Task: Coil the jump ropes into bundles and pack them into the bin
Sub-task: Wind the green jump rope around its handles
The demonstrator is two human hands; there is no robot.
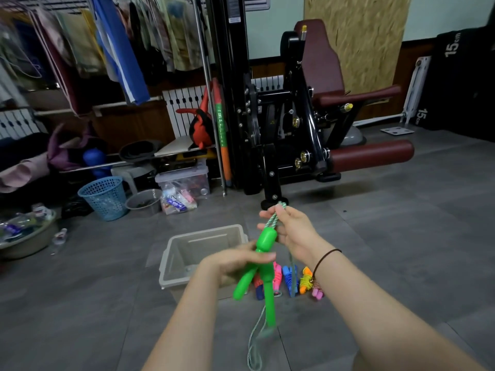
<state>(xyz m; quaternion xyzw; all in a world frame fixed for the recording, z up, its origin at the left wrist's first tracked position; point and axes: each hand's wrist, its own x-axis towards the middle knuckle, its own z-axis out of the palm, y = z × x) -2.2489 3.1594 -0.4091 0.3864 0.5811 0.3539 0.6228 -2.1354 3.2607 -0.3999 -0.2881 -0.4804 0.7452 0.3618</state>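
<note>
I hold a green jump rope in the air in front of me. My left hand grips its two green handles near their tops, and the handles splay downward. My right hand pinches the green-and-white cord just above the handles. A loop of the cord hangs down between my forearms. The beige bin stands on the floor behind my left hand, its inside partly hidden by my arm. Several other jump ropes, pink, blue, orange and red, lie on the floor to the right of the bin.
A black and maroon gym machine stands behind the bin. At the left are a blue mesh basket, a grey bowl, a clear box and a tan tub. Clothes hang on a rack above them.
</note>
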